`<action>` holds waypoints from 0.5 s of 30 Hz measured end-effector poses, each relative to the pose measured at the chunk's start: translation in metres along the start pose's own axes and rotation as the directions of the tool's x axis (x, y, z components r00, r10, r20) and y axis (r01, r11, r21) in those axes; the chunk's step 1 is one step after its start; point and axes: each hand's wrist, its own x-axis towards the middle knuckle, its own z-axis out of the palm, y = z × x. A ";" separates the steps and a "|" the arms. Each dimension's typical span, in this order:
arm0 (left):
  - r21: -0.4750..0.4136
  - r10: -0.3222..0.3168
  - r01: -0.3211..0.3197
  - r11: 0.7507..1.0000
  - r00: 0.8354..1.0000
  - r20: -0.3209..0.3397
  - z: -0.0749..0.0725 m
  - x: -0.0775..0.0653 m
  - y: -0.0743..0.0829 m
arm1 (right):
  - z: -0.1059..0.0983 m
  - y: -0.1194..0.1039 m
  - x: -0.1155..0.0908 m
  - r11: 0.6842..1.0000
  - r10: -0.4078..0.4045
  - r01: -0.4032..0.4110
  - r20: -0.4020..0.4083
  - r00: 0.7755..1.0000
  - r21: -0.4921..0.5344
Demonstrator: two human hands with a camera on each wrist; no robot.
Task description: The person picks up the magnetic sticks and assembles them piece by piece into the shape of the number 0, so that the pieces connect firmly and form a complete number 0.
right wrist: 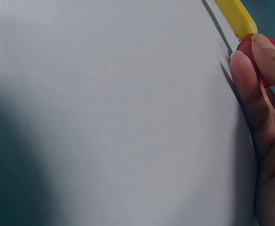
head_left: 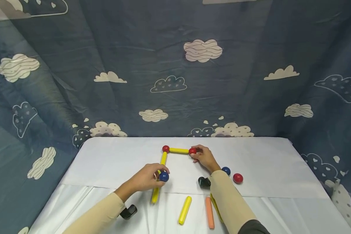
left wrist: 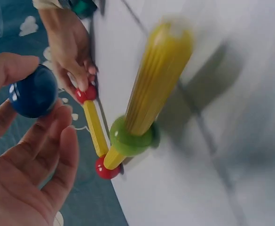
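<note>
The left hand (head_left: 147, 178), reaching forward with its palm turned inward, pinches a blue ball (head_left: 163, 176) between thumb and fingers near a green ball (left wrist: 128, 136), while the right hand (head_left: 205, 158), stretched farther across the white table (head_left: 260, 159), pinches a red ball (head_left: 192, 151) at the right end of a yellow stick (head_left: 179, 150).

A dark blue-grey cloth backdrop (head_left: 237, 97) printed with pale clouds (head_left: 203, 51), some striped, some dotted, fills the upper frame and runs down both sides. Across the lower frame spreads a white-covered counter (head_left: 275, 165), a line crossing it.
</note>
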 end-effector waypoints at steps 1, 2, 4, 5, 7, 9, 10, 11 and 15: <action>-0.031 0.011 -0.011 0.999 1.000 0.002 0.001 -0.007 0.000 | -0.001 0.000 0.000 1.000 -0.003 0.003 0.000 1.000 0.004; -0.060 0.018 -0.018 0.998 1.000 0.004 0.002 -0.013 0.000 | -0.001 0.000 0.000 1.000 -0.013 0.013 0.003 1.000 0.004; -0.128 0.023 -0.021 0.992 1.000 0.016 0.005 -0.026 -0.001 | -0.002 -0.001 0.000 1.000 -0.024 0.024 0.009 1.000 0.007; -0.164 0.022 -0.017 0.986 0.999 0.028 0.006 -0.032 -0.001 | -0.003 -0.001 0.000 1.000 -0.024 0.024 0.013 1.000 0.007; -0.242 0.008 0.011 0.970 0.997 0.074 0.009 -0.043 -0.003 | -0.003 -0.001 0.000 1.000 -0.023 0.023 0.018 1.000 0.010; -0.333 0.001 0.049 0.942 0.989 0.147 0.012 -0.053 -0.006 | -0.003 -0.002 0.000 1.000 -0.022 0.022 0.018 1.000 -0.001; -0.374 0.001 0.069 0.925 0.983 0.186 0.014 -0.058 -0.008 | -0.003 -0.002 0.001 1.000 -0.019 0.020 0.017 1.000 -0.008; -0.415 0.005 0.091 0.905 0.975 0.224 0.017 -0.062 -0.011 | -0.003 -0.002 0.001 1.000 -0.013 0.013 0.014 1.000 -0.015; -0.524 0.025 0.156 0.837 0.947 0.321 0.026 -0.075 -0.022 | -0.001 -0.002 0.000 0.999 0.012 -0.012 0.002 1.000 -0.042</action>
